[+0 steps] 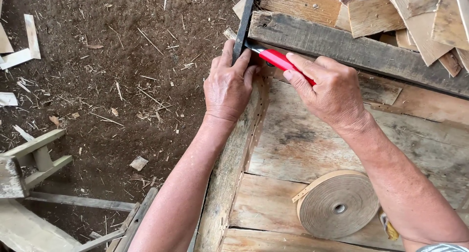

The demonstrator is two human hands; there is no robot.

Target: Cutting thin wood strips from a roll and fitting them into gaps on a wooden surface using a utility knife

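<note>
A tape roll (338, 204) lies nearby on the plank bench (312, 144). Right hand (332, 90) grips a red-handled knife (281, 60), angled up-left toward the left hand (228, 86) pressing the dark bar (243, 24).

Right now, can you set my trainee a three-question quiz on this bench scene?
1. True or false: the right hand holds a red-handled cutter.
2. What does the left hand press on: A) the dark upright strip, B) the tape roll, C) the stool?
3. Fill in: the tape roll lies flat on the wooden ____.

Key: 1 true; 2 A; 3 bench.
</note>
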